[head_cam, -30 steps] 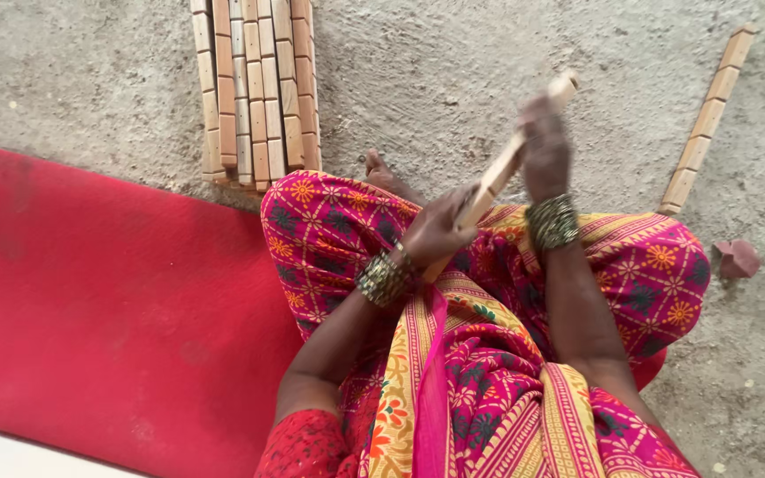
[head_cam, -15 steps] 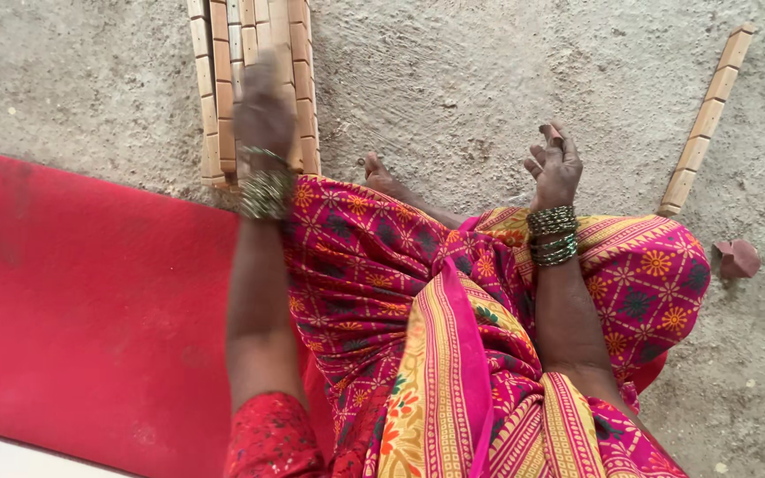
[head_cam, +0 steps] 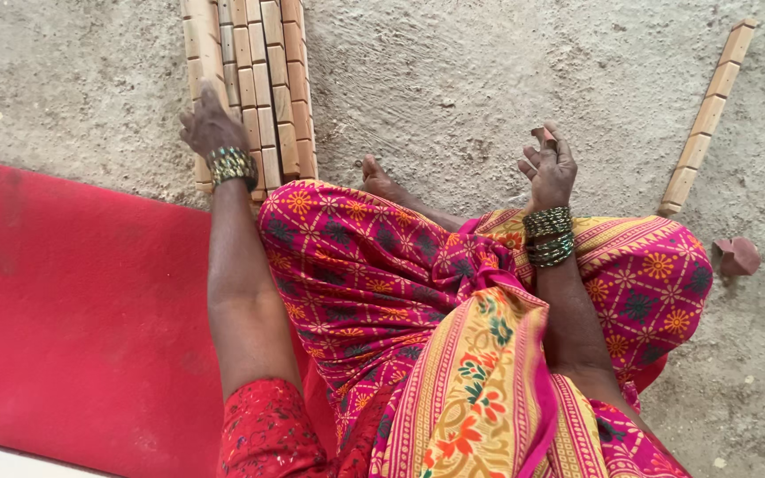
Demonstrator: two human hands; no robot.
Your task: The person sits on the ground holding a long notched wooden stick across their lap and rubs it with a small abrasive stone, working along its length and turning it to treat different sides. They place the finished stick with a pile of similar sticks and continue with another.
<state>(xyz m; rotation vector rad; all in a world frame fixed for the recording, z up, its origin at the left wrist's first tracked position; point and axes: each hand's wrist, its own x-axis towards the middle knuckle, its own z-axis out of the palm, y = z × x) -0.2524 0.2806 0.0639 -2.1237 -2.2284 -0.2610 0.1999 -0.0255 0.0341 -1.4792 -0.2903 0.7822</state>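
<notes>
My left hand [head_cam: 210, 126] reaches forward onto a bundle of notched wooden sticks [head_cam: 272, 84] lying on the concrete floor. It covers the leftmost sticks, and its fingers are hidden under the back of the hand. My right hand [head_cam: 549, 166] is raised above my right knee with the fingers loosely curled. A small reddish-brown piece [head_cam: 542, 134] is pinched at its fingertips. Both wrists wear green and gold bangles. My lap is covered by a pink patterned cloth [head_cam: 382, 265].
A single notched wooden stick [head_cam: 708, 115] lies slanted on the floor to the far right. Beside my right knee sits a reddish-brown chunk [head_cam: 737, 257]. A red mat [head_cam: 73, 310] covers the floor on the left. A bare foot [head_cam: 381, 181] shows ahead of the lap.
A second ago both hands held one stick over my lap. My left hand carried it to the bundle and now rests on the bundle's left side. My right hand stayed raised.
</notes>
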